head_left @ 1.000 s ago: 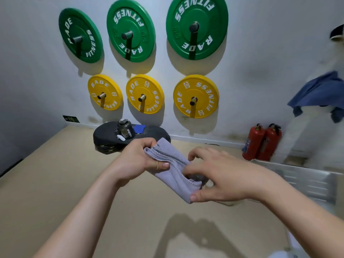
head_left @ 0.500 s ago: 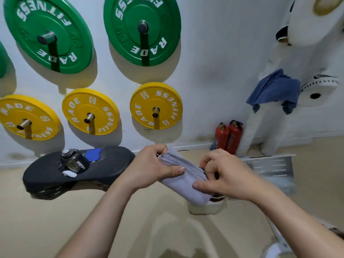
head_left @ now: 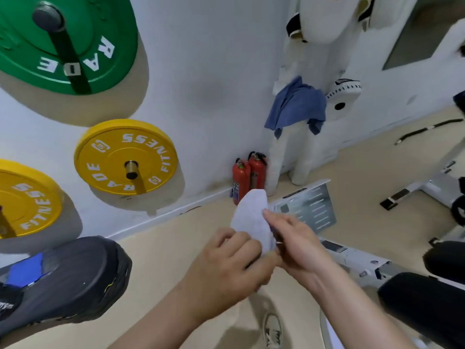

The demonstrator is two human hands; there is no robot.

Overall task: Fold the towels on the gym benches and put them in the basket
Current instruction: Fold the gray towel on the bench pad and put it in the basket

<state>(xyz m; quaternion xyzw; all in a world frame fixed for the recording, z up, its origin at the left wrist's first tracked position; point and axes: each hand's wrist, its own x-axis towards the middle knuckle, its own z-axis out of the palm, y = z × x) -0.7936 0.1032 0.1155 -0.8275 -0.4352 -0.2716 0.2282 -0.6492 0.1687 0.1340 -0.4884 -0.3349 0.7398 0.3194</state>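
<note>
While we hold the towel [head_left: 253, 219] up in mid-air before us, both hands meet at its lower end. Our left hand [head_left: 226, 270] is curled shut around that end, thumb across the front, and carries the cloth. Our right hand [head_left: 298, 244] lies against the towel's right edge, its fingers [head_left: 275, 216] half closed along the side; we think they pinch a layer there, though the grip itself is hidden behind the cloth. The towel is already narrowed to a strip, and its long axis runs up and slightly away from the fingers, the free rounded end standing above both hands. So the loose end lies beyond the fingertips, nearer the right hand's reach than the left's, and we judge the next fold would bring that top end down toward the left grip. No basket shows anywhere below the hands. A second towel, blue [head_left: 295, 105], hangs on a white stand well beyond our fingers.
</note>
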